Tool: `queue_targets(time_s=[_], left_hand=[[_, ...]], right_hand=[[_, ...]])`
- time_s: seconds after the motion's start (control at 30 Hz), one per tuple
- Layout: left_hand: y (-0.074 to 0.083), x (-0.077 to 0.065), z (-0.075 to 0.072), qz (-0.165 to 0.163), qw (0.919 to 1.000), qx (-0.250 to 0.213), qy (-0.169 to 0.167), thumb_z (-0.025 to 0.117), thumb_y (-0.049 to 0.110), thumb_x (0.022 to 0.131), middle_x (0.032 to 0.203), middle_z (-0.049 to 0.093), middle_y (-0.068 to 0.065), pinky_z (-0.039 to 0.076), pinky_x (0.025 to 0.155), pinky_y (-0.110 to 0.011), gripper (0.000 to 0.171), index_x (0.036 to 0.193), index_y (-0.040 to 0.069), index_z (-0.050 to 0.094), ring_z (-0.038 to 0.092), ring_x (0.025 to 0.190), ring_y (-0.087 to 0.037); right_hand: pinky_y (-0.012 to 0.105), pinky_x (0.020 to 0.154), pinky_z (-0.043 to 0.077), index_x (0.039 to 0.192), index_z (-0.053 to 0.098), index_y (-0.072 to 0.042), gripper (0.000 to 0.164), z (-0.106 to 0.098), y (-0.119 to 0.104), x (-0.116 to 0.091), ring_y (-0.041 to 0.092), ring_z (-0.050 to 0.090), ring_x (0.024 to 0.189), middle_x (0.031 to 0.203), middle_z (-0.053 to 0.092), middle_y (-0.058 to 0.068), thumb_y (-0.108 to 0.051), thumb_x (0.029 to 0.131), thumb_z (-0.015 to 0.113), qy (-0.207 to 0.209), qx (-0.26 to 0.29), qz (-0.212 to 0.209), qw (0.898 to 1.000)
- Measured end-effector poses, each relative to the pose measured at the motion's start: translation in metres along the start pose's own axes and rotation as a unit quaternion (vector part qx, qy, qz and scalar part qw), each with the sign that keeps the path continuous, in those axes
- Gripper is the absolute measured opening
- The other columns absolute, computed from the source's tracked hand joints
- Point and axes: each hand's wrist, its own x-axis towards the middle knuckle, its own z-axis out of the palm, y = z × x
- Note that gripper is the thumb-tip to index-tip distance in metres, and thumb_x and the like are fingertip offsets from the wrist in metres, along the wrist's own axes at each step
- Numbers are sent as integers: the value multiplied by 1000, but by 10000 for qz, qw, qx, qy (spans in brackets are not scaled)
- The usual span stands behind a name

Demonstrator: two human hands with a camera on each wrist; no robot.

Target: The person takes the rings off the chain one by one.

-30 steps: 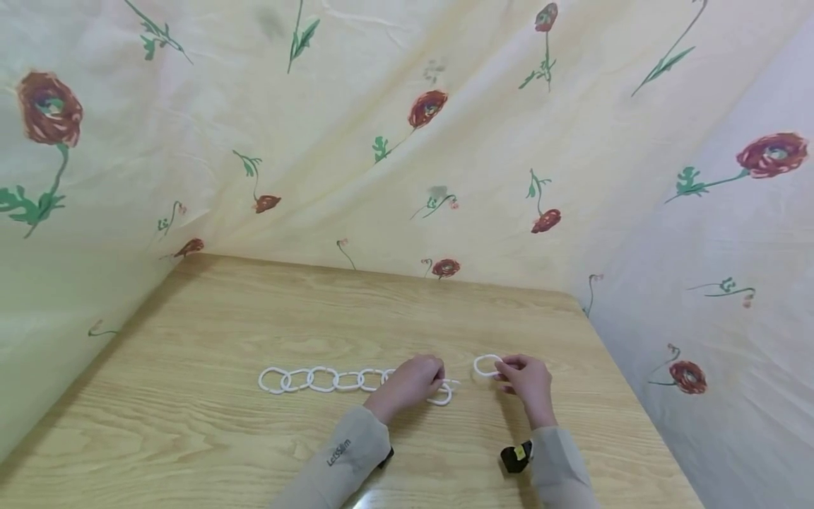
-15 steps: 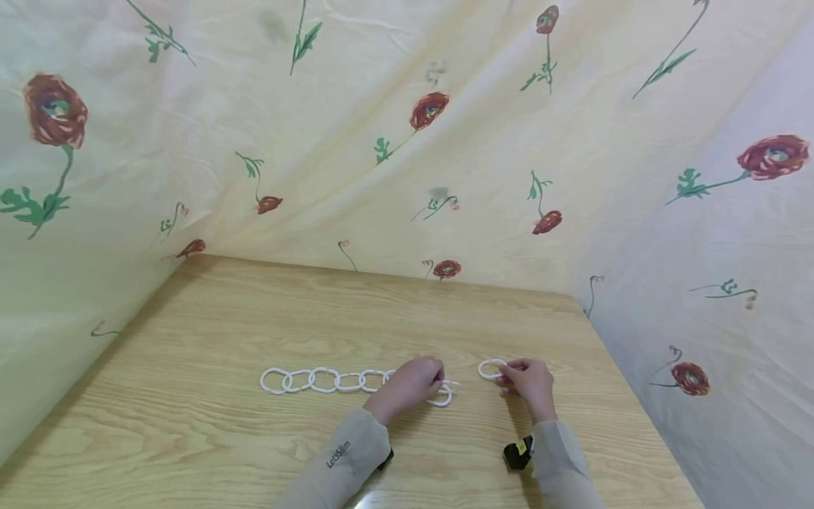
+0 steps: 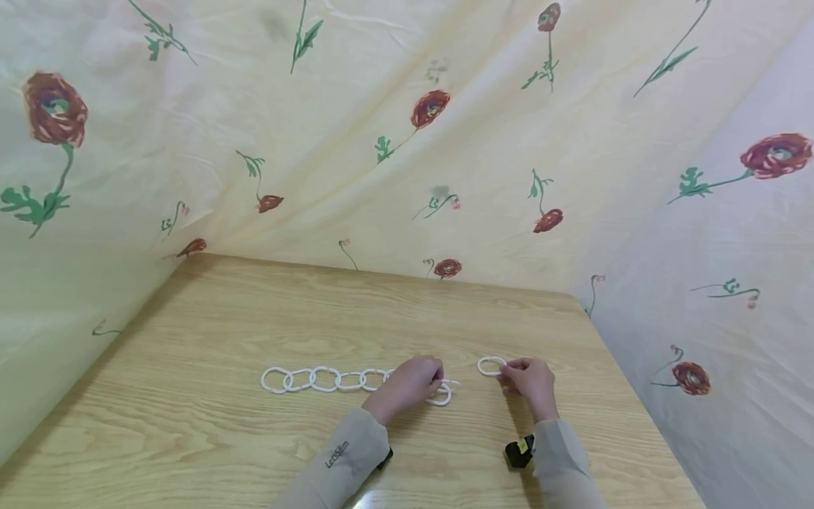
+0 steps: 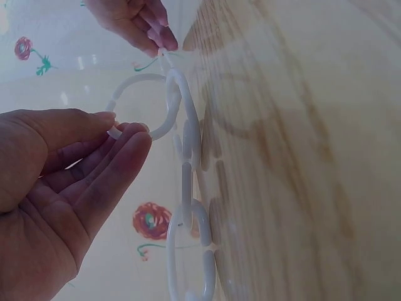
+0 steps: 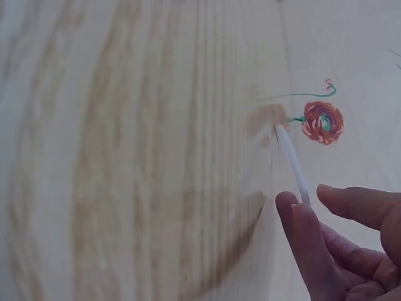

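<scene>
Several white plastic links joined in a chain (image 3: 326,379) lie across the wooden table. My left hand (image 3: 410,382) covers part of the chain near its right end. In the left wrist view, its thumb and fingertips pinch a round link (image 4: 139,78), which stands up off the chain and hooks through the neighbouring link (image 4: 186,106). To the right, my right hand (image 3: 533,385) holds a separate white link (image 3: 480,362) between thumb and fingers, apart from the chain. The right wrist view shows this link (image 5: 291,157) nearly edge-on, extending beyond the fingertips.
The light wood table (image 3: 254,304) runs back to a cream curtain (image 3: 331,155) printed with red flowers, which hangs behind and at both sides. A black wrist camera (image 3: 518,452) sits by the right sleeve (image 3: 562,459).
My right hand has shifted slightly to the right with its link, so the gap to the chain is a little wider. The left hand keeps its place on the chain.
</scene>
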Motion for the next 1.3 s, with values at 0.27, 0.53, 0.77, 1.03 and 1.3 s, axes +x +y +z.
queue_targets(time_s=[0.27, 0.53, 0.77, 1.03, 1.3], left_hand=[[-2, -1, 1, 112, 9999, 39, 53, 62, 6, 91, 77, 63, 2, 45, 63, -14, 10, 82, 9, 66, 50, 70, -5], [-4, -1, 2, 35, 10000, -66, 6, 62, 7, 91, 76, 61, 3, 44, 61, -13, 11, 81, 9, 65, 47, 68, -3], [-4, -1, 2, 18, 9999, -162, 0, 61, 7, 92, 77, 61, 3, 43, 61, -13, 11, 81, 9, 64, 46, 68, -3], [-5, -1, 1, 145, 9998, -37, 117, 62, 7, 91, 77, 62, 3, 43, 61, -13, 10, 82, 9, 65, 47, 68, -3], [-4, -2, 1, 45, 9999, -156, 15, 63, 8, 92, 78, 62, 3, 43, 62, -13, 10, 83, 9, 65, 47, 69, -3]], right_hand=[[24, 63, 61, 111, 61, 12, 26, -2, 0, -2, 9, 66, 69, 88, 70, 16, -4, 91, 63, 37, -235, 9, 9997], [26, 64, 61, 110, 60, 14, 27, -6, -1, -5, 10, 66, 69, 87, 71, 16, -5, 91, 64, -52, -259, -145, 9995], [27, 64, 61, 111, 61, 13, 30, -3, -5, -9, 9, 64, 70, 88, 69, 13, -6, 88, 67, -60, -431, -251, 9987], [30, 67, 62, 113, 61, 12, 30, 0, -13, -19, 15, 67, 78, 96, 68, 19, -5, 88, 67, -360, -588, -506, 9963], [30, 67, 62, 109, 66, 8, 25, 11, -21, -28, 16, 68, 82, 98, 69, 18, -5, 88, 68, -695, -699, -758, 9922]])
